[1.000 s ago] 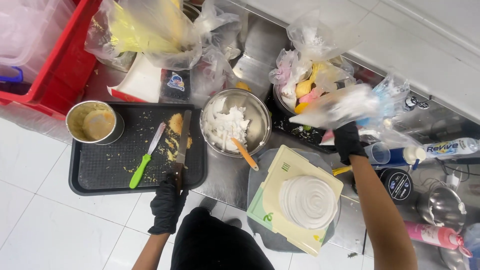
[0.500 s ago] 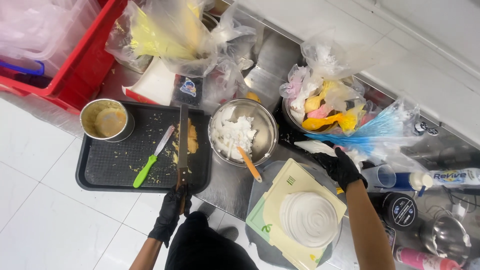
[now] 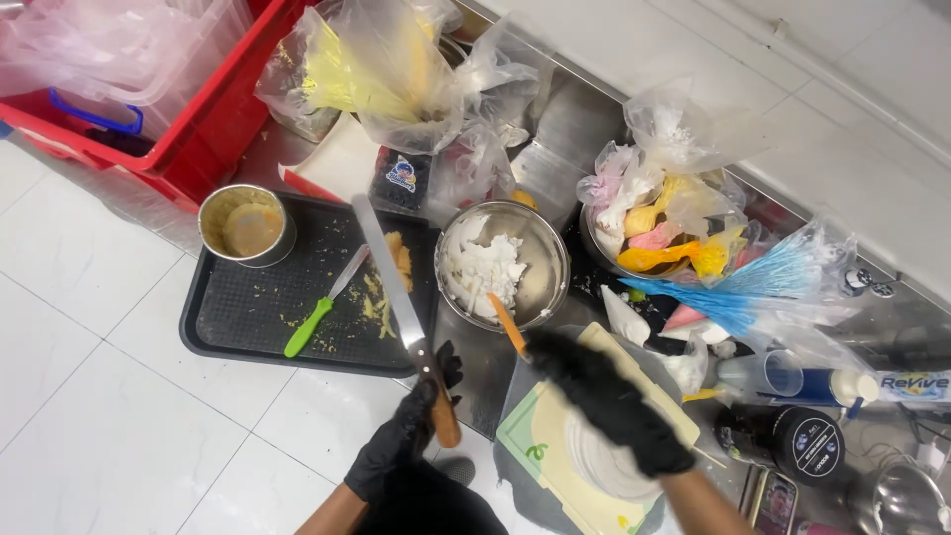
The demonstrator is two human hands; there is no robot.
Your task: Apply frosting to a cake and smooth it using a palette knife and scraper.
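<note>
Seen from above, a cluttered steel counter beside white floor tiles. At far left sits a red crate (image 3: 213, 119) lined with clear plastic. Next to it a black tray (image 3: 248, 317) holds a round metal tin (image 3: 246, 225) with brownish batter residue at its back left corner and a small green-handled knife (image 3: 319, 307) lying on crumbs. The person's left hand (image 3: 406, 436), in a black glove, is closed around the wooden handle of a long palette knife (image 3: 396, 292), whose blade slants up and leftward across the tray's right part. Just right of the tray stands a metal bowl (image 3: 503, 264) with white cream inside and an orange-handled spatula (image 3: 503, 322) leaning out over its front rim. The right hand (image 3: 604, 396), also black-gloved, reaches toward that orange handle, fingertips at or touching its end; whether it grips it cannot be told. Under this hand lies a white cake (image 3: 604, 466) on a pale square board. Farther right are piping bags with yellow, pink and blue cream (image 3: 733, 287), then bottles and jars.
</note>
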